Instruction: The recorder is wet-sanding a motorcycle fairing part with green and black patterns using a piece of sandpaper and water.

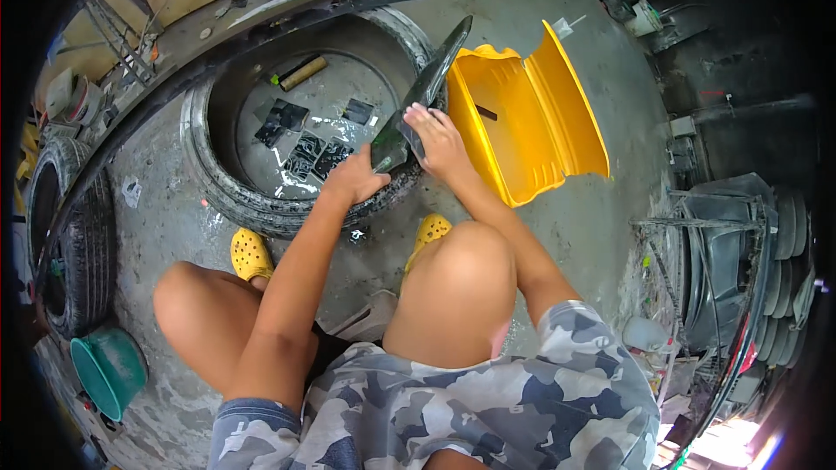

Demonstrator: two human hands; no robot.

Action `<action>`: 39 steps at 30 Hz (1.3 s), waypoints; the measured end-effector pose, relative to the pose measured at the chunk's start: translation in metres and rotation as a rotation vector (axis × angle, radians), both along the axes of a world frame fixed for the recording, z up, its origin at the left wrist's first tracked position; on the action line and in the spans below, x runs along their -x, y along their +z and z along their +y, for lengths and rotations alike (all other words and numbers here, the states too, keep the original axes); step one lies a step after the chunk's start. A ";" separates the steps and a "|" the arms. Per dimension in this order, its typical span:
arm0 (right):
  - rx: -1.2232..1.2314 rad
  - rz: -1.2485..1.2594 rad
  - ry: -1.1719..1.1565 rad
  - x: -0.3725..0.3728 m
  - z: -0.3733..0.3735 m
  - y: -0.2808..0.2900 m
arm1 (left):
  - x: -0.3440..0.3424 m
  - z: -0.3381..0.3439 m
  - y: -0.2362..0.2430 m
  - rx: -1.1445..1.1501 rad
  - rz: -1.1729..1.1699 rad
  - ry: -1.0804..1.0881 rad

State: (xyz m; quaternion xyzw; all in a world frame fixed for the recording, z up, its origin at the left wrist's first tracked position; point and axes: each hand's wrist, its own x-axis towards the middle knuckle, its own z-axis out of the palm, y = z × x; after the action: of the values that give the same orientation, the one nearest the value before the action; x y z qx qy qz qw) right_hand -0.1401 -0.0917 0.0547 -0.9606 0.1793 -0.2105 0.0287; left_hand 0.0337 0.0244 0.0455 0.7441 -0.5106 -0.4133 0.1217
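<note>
A long, glossy dark panel (433,70), curved and pointed at its far end, slants over the right rim of a big round tyre-like ring (261,209). My left hand (353,177) grips the panel's near end, thumb stretched along its edge. My right hand (437,141) lies against the panel's middle with its fingers straight and close together. A dark flat edge shows below those fingers; whether it is a separate sheet I cannot tell. Inside the ring lie several wet black squares (305,153) and a tan cylinder (304,73) with a green end.
Right of the panel stands an open yellow plastic shell (505,113). A long dark strip (174,78) arches across the ring's far left side. At the left are a tyre (83,244) and a teal bucket (109,372). Metal racks with panels (723,244) stand far right.
</note>
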 end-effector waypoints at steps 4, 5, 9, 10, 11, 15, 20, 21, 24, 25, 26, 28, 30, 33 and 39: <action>-0.104 -0.010 0.173 0.017 0.051 -0.009 | -0.011 0.003 -0.021 0.052 0.128 -0.017; -0.136 0.041 0.184 0.021 0.053 -0.008 | -0.015 0.004 -0.026 0.128 0.202 -0.056; 0.015 0.026 0.074 0.010 0.005 0.002 | -0.019 -0.001 -0.021 0.139 0.681 0.004; 0.009 0.030 0.079 0.012 0.010 -0.002 | -0.021 -0.001 -0.014 0.066 0.769 0.066; -0.008 0.034 0.138 0.019 0.021 -0.004 | -0.016 -0.004 -0.031 0.094 0.675 0.073; 0.002 0.259 0.305 0.030 0.038 0.002 | -0.016 -0.004 -0.065 0.188 0.558 0.120; 0.037 0.334 0.289 0.038 0.030 0.004 | -0.007 -0.003 -0.063 0.246 0.501 0.188; -0.059 0.291 0.285 0.036 0.038 0.000 | -0.009 -0.002 -0.062 0.246 0.500 0.190; -0.034 0.333 0.343 0.026 0.039 -0.007 | -0.013 0.004 -0.058 0.180 0.532 0.189; 0.009 0.433 0.363 0.033 0.028 0.005 | -0.011 0.004 -0.048 0.186 0.524 0.186; 0.007 0.438 0.361 0.041 0.017 0.008 | -0.006 0.003 -0.046 0.184 0.530 0.184; 0.012 0.369 0.278 0.044 0.004 0.012 | -0.006 0.002 -0.045 0.231 0.415 0.191; -0.011 0.350 0.240 0.032 0.024 -0.004 | -0.010 0.004 -0.052 0.226 0.438 0.175; -0.078 0.350 0.392 0.017 0.047 -0.012 | -0.008 0.006 -0.059 0.310 0.423 0.281; 0.020 0.300 0.169 0.024 0.026 -0.007 | -0.007 0.003 -0.067 0.335 0.483 0.231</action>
State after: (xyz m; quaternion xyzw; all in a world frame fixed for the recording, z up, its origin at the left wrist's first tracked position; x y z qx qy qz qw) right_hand -0.1638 -0.0657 0.0481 -0.9931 0.0981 -0.0632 0.0094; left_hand 0.0407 0.0279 -0.0215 0.6470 -0.4402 -0.4717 0.4064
